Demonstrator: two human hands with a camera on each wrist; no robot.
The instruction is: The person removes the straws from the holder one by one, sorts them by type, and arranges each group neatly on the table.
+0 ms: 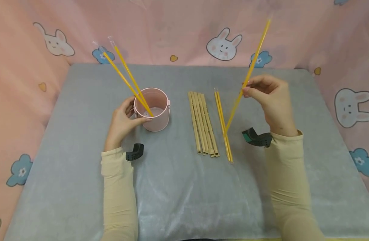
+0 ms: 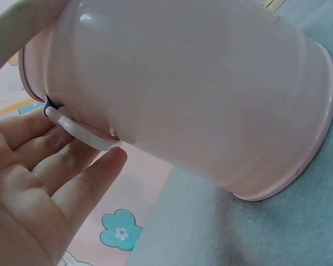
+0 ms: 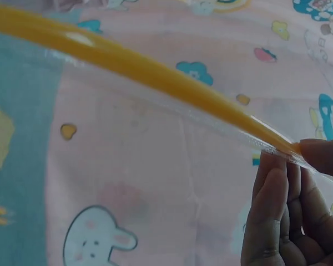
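Observation:
My left hand (image 1: 118,123) grips a small pink bucket (image 1: 158,123) at the rim, thumb on the near side and fingers by its handle. In the left wrist view the bucket (image 2: 183,94) looks tilted, its handle (image 2: 83,133) against the fingers. Two yellow straws in clear wrappers (image 1: 130,75) lean inside it to the left. Higher up on the right, my right hand (image 1: 273,98) pinches another wrapped yellow straw (image 1: 256,55) between thumb and fingers. This straw (image 3: 127,64) slants across the right wrist view, its clear sleeve loose along one side.
Between the hands, several narrow brown paper packets (image 1: 203,124) lie side by side on the grey cloth (image 1: 172,187). Just right of them lie more yellow straws (image 1: 219,112), overlapped by the held straw's lower end. A pink patterned curtain (image 1: 184,33) stands behind and along both sides.

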